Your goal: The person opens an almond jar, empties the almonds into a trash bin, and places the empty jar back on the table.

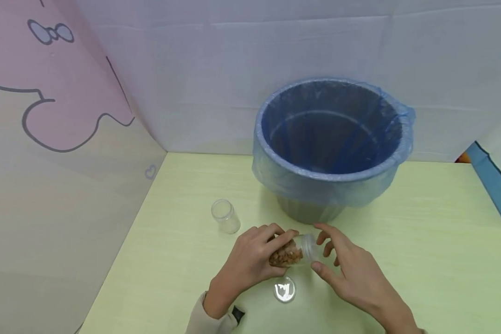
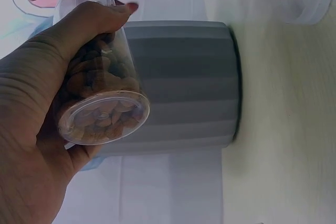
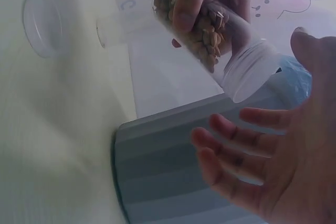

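Above the pale yellow-green tabletop point(image 1: 442, 232), a clear plastic jar point(image 1: 293, 253) of brown nut-like pieces point(image 1: 285, 255) is tilted sideways, gripped by the left hand point(image 1: 252, 255). I'd steady it before closing the right hand point(image 1: 352, 271), fingers parted just beside its frosted end point(image 1: 310, 247).

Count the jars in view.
2: a jar of brown pieces gripped in the left hand, and a clear jar standing on the table, left of the bin.

A person's left hand point(image 1: 254, 253) grips a tilted clear jar point(image 1: 297, 243) of brown pieces point(image 1: 285, 255), the right hand point(image 1: 355, 272) just beside its whitish end point(image 1: 310, 247), a round clear lid point(image 1: 285, 289) nearby, a second clear jar point(image 1: 227, 217) standing to the left, a blue-lined bin point(image 1: 317, 190) behind, yellow-green tabletop point(image 1: 442, 241) beneath
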The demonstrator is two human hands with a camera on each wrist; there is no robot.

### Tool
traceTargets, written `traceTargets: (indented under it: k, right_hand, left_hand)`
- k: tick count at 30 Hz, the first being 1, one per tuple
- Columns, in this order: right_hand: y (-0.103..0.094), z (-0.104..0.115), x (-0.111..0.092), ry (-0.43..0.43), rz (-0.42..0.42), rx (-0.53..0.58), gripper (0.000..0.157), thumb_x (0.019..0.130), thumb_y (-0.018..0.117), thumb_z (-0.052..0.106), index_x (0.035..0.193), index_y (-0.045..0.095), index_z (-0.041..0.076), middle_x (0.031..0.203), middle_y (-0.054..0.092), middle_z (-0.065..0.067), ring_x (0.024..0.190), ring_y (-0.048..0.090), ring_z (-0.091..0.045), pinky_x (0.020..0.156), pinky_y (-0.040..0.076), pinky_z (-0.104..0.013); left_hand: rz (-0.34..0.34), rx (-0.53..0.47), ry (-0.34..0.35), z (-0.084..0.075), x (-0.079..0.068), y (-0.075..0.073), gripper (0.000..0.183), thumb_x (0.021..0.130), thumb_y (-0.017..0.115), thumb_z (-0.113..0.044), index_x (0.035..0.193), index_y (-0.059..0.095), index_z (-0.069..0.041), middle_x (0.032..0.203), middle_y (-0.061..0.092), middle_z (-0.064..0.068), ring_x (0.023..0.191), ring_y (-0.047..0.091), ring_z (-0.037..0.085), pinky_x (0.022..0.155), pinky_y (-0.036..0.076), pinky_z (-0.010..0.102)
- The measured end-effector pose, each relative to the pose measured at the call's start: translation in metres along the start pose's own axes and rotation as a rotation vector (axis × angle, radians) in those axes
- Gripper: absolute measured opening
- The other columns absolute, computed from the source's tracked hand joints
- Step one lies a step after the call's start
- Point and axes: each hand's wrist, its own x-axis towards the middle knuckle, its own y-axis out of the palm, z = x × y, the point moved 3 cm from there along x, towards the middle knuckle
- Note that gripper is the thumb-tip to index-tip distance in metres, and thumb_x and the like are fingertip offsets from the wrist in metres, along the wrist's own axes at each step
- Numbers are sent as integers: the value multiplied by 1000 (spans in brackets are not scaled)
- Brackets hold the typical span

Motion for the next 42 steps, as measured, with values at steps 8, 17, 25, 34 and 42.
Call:
traceTargets:
  k: [8, 17, 25, 34, 42]
  right_hand:
    - [0, 2, 1, 13, -39, 2, 42, 94, 78, 34, 129, 58, 25, 93, 61, 14, 63, 44, 6, 52, 40, -16]
    - [-3, 4, -1, -34, -48, 43, 60, 88, 83, 21, 140, 53, 23, 110, 63, 10, 68, 49, 7, 52, 42, -13]
    - [-3, 9, 2, -222, -103, 53, 73, 77, 86, 5, 141, 55, 18, 130, 60, 7, 85, 56, 0, 58, 43, -7]
    - [-2, 6, 0, -280, -78, 33, 60, 87, 86, 21, 138, 56, 16, 146, 50, -7, 79, 59, -1, 64, 48, -11]
    - [-6, -3, -1, -143, -81, -161, 69, 90, 81, 39, 150, 50, 21, 118, 67, 10, 81, 55, 0, 56, 40, -19]
  left_hand:
    - [9, -10, -5, -1, 2, 0, 75, 59, 99, -34, 128, 72, -26, 108, 66, -10, 77, 62, 8, 68, 54, 23]
    - [10, -3, -2, -1, 2, 1, 75, 59, 98, -33, 129, 71, -27, 108, 66, -10, 79, 62, 7, 69, 54, 23]
    - [34, 6, -18, 2, 0, -1, 76, 60, 99, -34, 130, 71, -27, 107, 66, -9, 77, 62, 8, 70, 55, 24]
    - [16, 20, -7, 1, -1, -2, 75, 59, 98, -33, 129, 71, -26, 107, 66, -8, 75, 61, 9, 70, 55, 25]
    - [38, 10, -3, 0, 3, 3, 77, 60, 98, -32, 131, 70, -26, 107, 66, -9, 74, 60, 8, 70, 55, 25]
